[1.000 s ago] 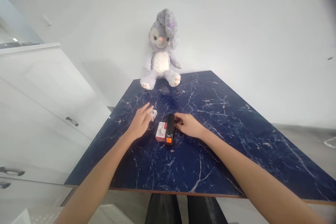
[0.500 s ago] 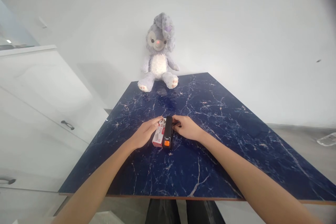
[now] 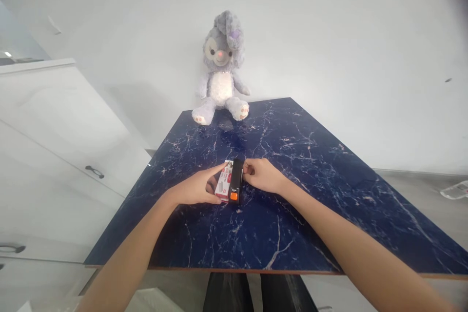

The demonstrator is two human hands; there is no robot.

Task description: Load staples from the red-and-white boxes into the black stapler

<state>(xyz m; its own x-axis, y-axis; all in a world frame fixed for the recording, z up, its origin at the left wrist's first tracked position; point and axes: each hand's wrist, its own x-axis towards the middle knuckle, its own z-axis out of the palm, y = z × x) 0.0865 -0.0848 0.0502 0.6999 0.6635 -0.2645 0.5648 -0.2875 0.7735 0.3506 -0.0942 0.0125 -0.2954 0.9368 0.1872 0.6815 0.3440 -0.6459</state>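
left hand (image 3: 195, 189) pinched around staple box (image 3: 224, 186), apparently steadying it | box touches black stapler (image 3: 235, 185), mid-table (image 3: 310, 204), nearer front edge | right hand (image 3: 263, 175) curled on stapler's far end, likely bracing it

Table (image 3: 329, 195) open rightward; plush rabbit (image 3: 221, 73) sits at far edge

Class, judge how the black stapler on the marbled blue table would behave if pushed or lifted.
The stapler looks like a rigid block, so it probably won't bend. Its long, boxy body lies low, so rolling or tipping seems unlikely. On the glossy table it would likely slide easily.
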